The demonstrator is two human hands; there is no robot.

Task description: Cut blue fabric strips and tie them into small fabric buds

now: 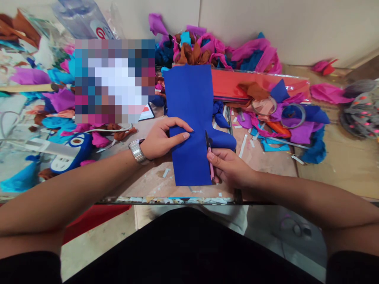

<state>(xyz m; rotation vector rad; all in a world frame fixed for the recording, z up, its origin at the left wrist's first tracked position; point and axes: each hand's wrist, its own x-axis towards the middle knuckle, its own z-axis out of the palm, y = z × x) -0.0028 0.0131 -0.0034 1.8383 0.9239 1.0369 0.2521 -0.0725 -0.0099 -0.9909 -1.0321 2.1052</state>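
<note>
A long strip of dark blue crepe-like paper (189,94) lies in front of me, reaching down almost to the table's front edge. My left hand (164,138), with a metal watch at the wrist, rests on the paper's left side, thumb and fingers apart. In my right hand (227,165) is a pair of pink-handled scissors (211,165), seen nearly edge-on. Their dark blade points away from me along the paper's right edge. Beside the blade, a flap of the same blue paper (223,139) curls out to the right. The right fingers are wrapped round the handle and partly hidden.
Coloured paper scraps (201,47) pile up behind and at both sides. A red sheet in clear wrap (237,85) lies behind the blue paper. Tape rolls (293,115) sit at right. At left are a blue-and-white device (69,154) and a large clear bottle (81,17).
</note>
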